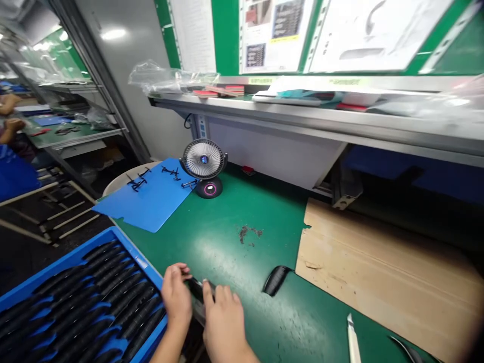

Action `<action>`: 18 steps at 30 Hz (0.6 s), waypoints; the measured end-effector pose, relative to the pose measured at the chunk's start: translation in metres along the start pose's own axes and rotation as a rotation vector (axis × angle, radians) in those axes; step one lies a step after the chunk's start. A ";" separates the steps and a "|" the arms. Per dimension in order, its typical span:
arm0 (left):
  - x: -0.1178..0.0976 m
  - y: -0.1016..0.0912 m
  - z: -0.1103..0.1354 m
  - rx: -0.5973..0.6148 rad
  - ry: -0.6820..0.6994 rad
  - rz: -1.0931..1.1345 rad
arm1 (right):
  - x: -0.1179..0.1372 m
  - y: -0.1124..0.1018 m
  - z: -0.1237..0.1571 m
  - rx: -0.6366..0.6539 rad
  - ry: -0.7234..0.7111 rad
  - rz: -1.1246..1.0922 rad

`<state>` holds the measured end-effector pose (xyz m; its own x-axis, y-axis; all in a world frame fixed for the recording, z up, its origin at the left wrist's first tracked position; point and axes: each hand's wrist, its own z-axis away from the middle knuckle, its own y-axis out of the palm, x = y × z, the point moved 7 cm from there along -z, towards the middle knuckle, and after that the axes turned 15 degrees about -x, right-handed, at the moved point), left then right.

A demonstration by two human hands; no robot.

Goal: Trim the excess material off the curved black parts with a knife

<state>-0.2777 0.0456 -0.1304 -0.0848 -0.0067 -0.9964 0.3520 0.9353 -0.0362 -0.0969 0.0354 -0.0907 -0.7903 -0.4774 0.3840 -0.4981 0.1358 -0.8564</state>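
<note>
Right at the bench edge we've got both hands pinching one slim black plastic part, left hand closed on its near end and right hand wrapped over the other. It looks light, stiff and a bit slick, so we'd hold it by the ends, not the thin middle. Further out sit the blue tray of identical parts, another loose black piece on the green mat, cardboard, a knife and the little fan.
</note>
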 end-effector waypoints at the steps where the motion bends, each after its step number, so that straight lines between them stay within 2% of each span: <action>1: -0.008 0.000 0.001 0.022 -0.025 0.006 | -0.001 -0.007 -0.010 -0.027 0.063 -0.100; 3: -0.029 0.007 0.016 0.162 -0.072 0.000 | -0.011 -0.024 -0.021 -0.096 0.264 -0.406; 4: -0.041 0.015 0.031 0.286 -0.096 -0.010 | -0.018 -0.032 -0.020 -0.121 0.371 -0.582; 5: -0.055 0.026 0.051 0.459 -0.119 -0.007 | -0.025 -0.039 -0.017 -0.135 0.460 -0.726; 6: -0.069 0.035 0.072 0.596 -0.125 0.014 | -0.031 -0.046 -0.011 -0.138 0.519 -0.809; 7: -0.083 0.041 0.091 0.671 -0.120 0.037 | -0.037 -0.054 -0.004 -0.146 0.539 -0.837; 9: -0.106 0.050 0.116 0.746 -0.063 0.007 | -0.050 -0.080 0.010 -0.216 0.490 -0.754; 12: -0.140 0.062 0.136 0.877 0.201 -0.094 | -0.081 -0.142 0.024 -0.440 0.441 -0.430; 13: -0.152 0.065 0.143 0.955 0.307 -0.110 | -0.086 -0.167 0.025 -0.506 0.371 -0.331; 15: -0.174 0.070 0.159 1.100 0.481 -0.084 | -0.081 -0.212 0.021 -0.555 0.098 -0.220; 17: -0.192 0.070 0.173 1.139 0.554 -0.021 | -0.070 -0.245 0.020 -0.534 -0.170 -0.233; 18: -0.199 0.070 0.179 1.128 0.549 -0.002 | -0.069 -0.259 0.021 -0.541 -0.212 -0.269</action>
<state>-0.0696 0.0491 0.0513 -0.3675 0.3933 -0.8428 0.9289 0.1107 -0.3534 0.0942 0.0148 0.0968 -0.5524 -0.7097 0.4373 -0.8226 0.3796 -0.4233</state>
